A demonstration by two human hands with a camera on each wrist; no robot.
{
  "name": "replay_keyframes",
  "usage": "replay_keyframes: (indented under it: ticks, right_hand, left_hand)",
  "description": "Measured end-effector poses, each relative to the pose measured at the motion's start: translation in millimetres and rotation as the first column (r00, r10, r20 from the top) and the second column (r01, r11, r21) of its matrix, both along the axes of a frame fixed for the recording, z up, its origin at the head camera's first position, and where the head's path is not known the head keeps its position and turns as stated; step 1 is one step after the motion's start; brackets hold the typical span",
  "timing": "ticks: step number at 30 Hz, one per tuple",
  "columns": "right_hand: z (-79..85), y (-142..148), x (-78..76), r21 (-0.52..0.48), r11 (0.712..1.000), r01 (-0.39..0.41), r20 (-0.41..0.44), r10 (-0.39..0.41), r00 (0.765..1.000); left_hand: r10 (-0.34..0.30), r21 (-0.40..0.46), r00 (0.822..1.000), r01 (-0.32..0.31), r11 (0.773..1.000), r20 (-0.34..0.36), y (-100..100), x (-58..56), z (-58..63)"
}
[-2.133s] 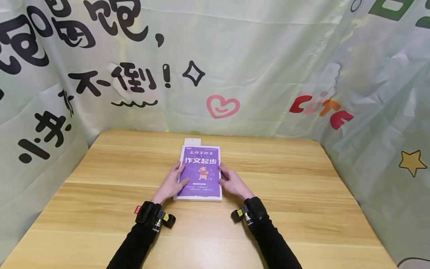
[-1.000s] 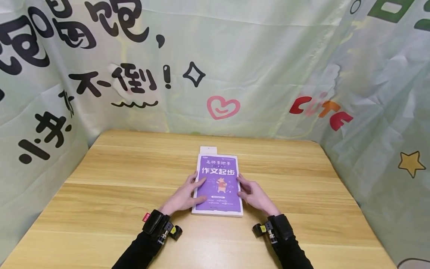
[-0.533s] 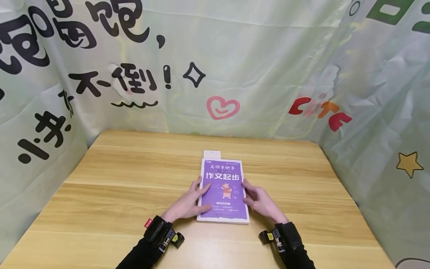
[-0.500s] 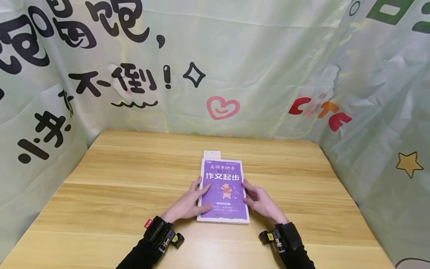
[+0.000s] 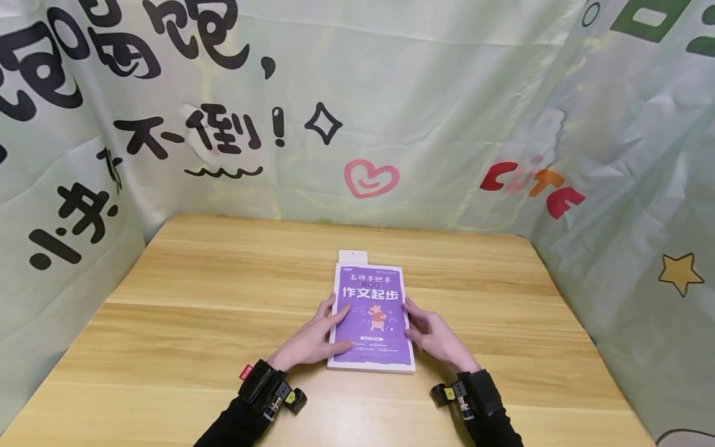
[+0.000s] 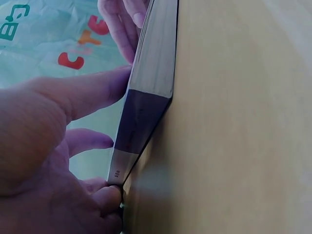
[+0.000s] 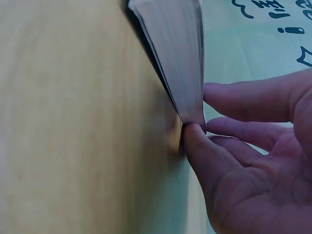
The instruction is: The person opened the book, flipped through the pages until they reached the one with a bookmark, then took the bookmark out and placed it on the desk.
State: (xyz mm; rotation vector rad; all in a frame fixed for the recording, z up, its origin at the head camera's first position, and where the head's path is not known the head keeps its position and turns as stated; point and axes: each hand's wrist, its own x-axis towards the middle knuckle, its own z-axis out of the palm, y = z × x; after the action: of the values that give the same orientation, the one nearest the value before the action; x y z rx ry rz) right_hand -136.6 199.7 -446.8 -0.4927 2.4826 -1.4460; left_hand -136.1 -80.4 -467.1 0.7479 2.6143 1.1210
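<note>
A thick book with a purple cover (image 5: 371, 316) and a white border lies flat on the wooden table, a cartoon bear printed on its front. The left hand (image 5: 306, 338) grips the book's left side, thumb and forefinger on the cover and other fingers at the spine (image 6: 139, 122). On the opposite side, the right hand (image 5: 438, 338) holds the page edge; in the right wrist view its thumb (image 7: 248, 100) meets the cover and a finger presses the pages. A small white card (image 5: 353, 256) sticks out beyond the book's top edge; its rest is hidden.
The wooden table (image 5: 195, 298) has rounded far corners. Printed cloth (image 5: 447, 112) hangs behind it and along both sides. Each wrist wears a black strap with a small camera (image 5: 296, 399).
Both hands have slid the book, with the card, to the right and nearer the person. Over the last half second, book and hands stay in place.
</note>
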Motion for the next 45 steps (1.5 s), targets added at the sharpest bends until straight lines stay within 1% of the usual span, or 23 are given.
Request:
replay_keyframes:
  ticks: [4, 10, 12, 15, 18, 21, 24, 27, 30, 32, 35, 38, 40, 42, 45]
  right_hand:
    - [-10.6, 4.0, -4.3, -0.012, 1.000, -0.001, 0.001, 0.001, 1.000]
    - [-13.1, 3.7, -5.0, -0.024, 1.000, 0.002, 0.007, -0.002, 1.000]
    - [-12.4, 3.2, -4.4, -0.020, 1.000, 0.002, -0.014, -0.002, 1.000]
    - [-10.6, 2.6, -3.3, -0.010, 1.000, 0.004, -0.075, -0.005, 0.997]
    - [-7.9, 2.1, -1.9, 0.065, 0.998, 0.004, -0.180, 0.008, 0.984]
    - [-5.2, 1.6, -0.1, 0.164, 0.986, -0.021, -0.270, 0.066, 0.960]
    - [-2.3, 0.4, 1.3, 0.233, 0.970, -0.062, -0.313, 0.135, 0.940]
    - [0.3, -1.1, 2.5, 0.273, 0.957, -0.102, -0.331, 0.193, 0.924]
    - [2.3, -2.8, 4.0, 0.310, 0.941, -0.135, -0.329, 0.239, 0.914]
    - [4.5, -4.0, 6.0, 0.334, 0.930, -0.151, -0.318, 0.262, 0.911]
    - [8.6, -6.6, 9.3, 0.372, 0.912, -0.172, -0.305, 0.295, 0.905]
    - [11.9, -9.0, 13.1, 0.409, 0.891, -0.197, -0.295, 0.333, 0.896]
    - [13.0, -10.4, 15.3, 0.431, 0.877, -0.213, -0.280, 0.355, 0.892]
    - [13.3, -11.4, 17.2, 0.446, 0.865, -0.228, -0.254, 0.367, 0.895]
    - [13.9, -13.4, 18.9, 0.458, 0.855, -0.242, -0.218, 0.372, 0.902]
  left_hand:
    - [0.006, 0.006, 1.000, -0.006, 1.000, 0.014, 0.5, 0.4, -0.3]
    - [0.029, 0.015, 1.000, -0.029, 0.999, 0.009, 1.6, 3.2, 2.0]
    - [0.037, 0.008, 0.999, -0.037, 0.999, -0.006, 2.3, 4.5, 3.9]
    - [0.033, -0.019, 0.998, -0.034, 0.999, -0.058, 3.6, 6.5, 7.7]
    - [0.007, -0.060, 0.992, -0.015, 0.998, -0.130, 4.9, 8.1, 11.3]
    - [-0.030, -0.117, 0.982, 0.007, 0.993, -0.189, 5.8, 9.3, 15.1]
    - [-0.077, -0.189, 0.970, 0.033, 0.981, -0.232, 6.4, 10.5, 19.7]
    - [-0.123, -0.252, 0.958, 0.056, 0.966, -0.260, 7.2, 12.6, 25.1]
    - [-0.150, -0.284, 0.949, 0.068, 0.957, -0.278, 8.3, 14.7, 29.0]
    - [-0.162, -0.293, 0.944, 0.075, 0.953, -0.286, 8.9, 15.7, 29.2]
    - [-0.185, -0.311, 0.933, 0.084, 0.947, -0.310, 9.7, 16.8, 29.4]
    - [-0.217, -0.342, 0.922, 0.101, 0.934, -0.320, 11.0, 19.2, 31.3]
    - [-0.239, -0.364, 0.919, 0.116, 0.924, -0.314, 11.9, 21.0, 32.4]
    - [-0.256, -0.384, 0.917, 0.127, 0.915, -0.305, 12.8, 22.4, 32.6]
    - [-0.265, -0.396, 0.919, 0.136, 0.908, -0.293, 13.8, 23.6, 32.2]
